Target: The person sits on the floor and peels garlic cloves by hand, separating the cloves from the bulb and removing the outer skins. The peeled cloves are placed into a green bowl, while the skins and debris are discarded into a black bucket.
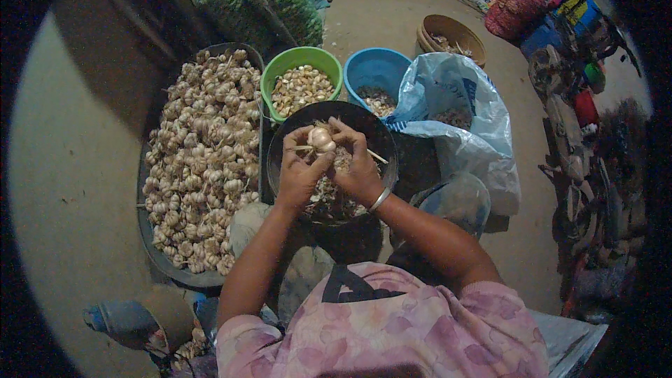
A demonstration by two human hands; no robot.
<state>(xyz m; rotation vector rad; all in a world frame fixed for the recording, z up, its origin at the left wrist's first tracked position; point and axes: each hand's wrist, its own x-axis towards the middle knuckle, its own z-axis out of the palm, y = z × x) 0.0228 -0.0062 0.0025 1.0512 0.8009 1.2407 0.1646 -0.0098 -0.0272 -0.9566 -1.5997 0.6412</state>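
A whole garlic bulb (pixel 321 139) with a dry stalk is held between the fingertips of my left hand (pixel 301 173) and my right hand (pixel 357 168). Both thumbs press in near its lower side. Beneath my hands stands a dark round basin (pixel 391 147) with garlic skins and bits (pixel 328 194) inside. Just beyond it, a green tub (pixel 265 86) contains loose garlic cloves (pixel 302 89). To that tub's right, a blue tub (pixel 375 58) has a few pale cloves and dark scraps at the bottom.
Left of me, a long dark tray (pixel 157 268) is heaped with garlic bulbs (pixel 205 157). A white plastic sack (pixel 478 142) gapes at the right. Farther off are brown baskets (pixel 462 26) and a full green net sack (pixel 268 2). Clutter (pixel 577 157) lines the right side.
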